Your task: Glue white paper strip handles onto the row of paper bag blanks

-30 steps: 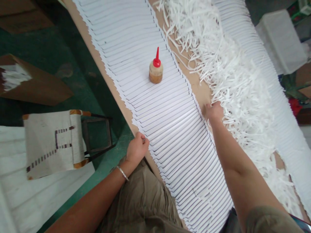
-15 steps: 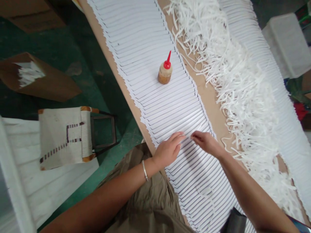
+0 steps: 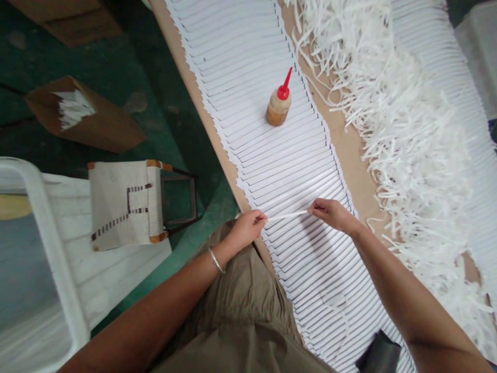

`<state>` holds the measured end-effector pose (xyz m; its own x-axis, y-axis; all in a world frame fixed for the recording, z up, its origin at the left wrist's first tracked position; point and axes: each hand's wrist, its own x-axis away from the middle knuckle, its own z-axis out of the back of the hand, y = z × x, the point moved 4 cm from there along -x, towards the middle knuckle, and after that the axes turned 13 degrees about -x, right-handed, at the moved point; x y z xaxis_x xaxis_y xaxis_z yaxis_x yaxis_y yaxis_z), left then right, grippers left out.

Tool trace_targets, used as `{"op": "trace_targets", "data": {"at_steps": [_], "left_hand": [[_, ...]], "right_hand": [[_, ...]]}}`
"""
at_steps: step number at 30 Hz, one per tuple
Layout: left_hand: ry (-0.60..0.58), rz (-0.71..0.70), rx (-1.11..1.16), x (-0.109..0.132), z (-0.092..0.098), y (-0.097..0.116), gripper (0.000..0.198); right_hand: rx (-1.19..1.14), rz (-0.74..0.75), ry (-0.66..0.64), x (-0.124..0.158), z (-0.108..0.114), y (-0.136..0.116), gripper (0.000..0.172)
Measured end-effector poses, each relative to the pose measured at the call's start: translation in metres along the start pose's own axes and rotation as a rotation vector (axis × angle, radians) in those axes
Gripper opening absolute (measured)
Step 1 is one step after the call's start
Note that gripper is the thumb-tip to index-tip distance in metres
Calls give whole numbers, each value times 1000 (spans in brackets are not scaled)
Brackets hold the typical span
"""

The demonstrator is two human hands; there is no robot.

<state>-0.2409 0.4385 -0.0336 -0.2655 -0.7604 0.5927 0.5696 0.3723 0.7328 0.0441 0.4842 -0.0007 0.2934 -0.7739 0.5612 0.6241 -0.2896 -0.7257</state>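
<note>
A narrow white strip [image 3: 288,215] is stretched between my two hands, above a long row of overlapping white sheets [image 3: 267,166] with dark edge lines. My left hand [image 3: 247,228] pinches one end near the table's edge. The other end is between the fingertips of my right hand [image 3: 332,214]. Farther up the row stands a squeeze bottle [image 3: 278,106] with a red nozzle and amber liquid inside. A few loose white strips [image 3: 344,311] lie on the sheets nearer to me.
A long heap of white strips [image 3: 419,140] covers the table's right part, beside more stacked sheets [image 3: 423,36]. A black object [image 3: 380,352] lies at the near end. On the floor at left are a woven stool [image 3: 120,202], an open cardboard box [image 3: 108,124] and a white-rimmed tub [image 3: 58,269].
My hands have moved apart, the left one going left and closing on the strip's end, so the strip now spans the gap. The view has shifted a little.
</note>
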Motion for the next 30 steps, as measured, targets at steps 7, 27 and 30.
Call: {"op": "trace_targets", "data": {"at_steps": [7, 27, 30], "left_hand": [[183, -7, -126, -19, 15, -3, 16], [358, 129, -173, -42, 11, -20, 19], [371, 120, -205, -41, 12, -19, 20]], "right_hand": [[49, -4, 162, -29, 48, 24, 29], [-13, -41, 523, -95, 111, 53, 22], [-77, -58, 531, -99, 109, 57, 19]]}}
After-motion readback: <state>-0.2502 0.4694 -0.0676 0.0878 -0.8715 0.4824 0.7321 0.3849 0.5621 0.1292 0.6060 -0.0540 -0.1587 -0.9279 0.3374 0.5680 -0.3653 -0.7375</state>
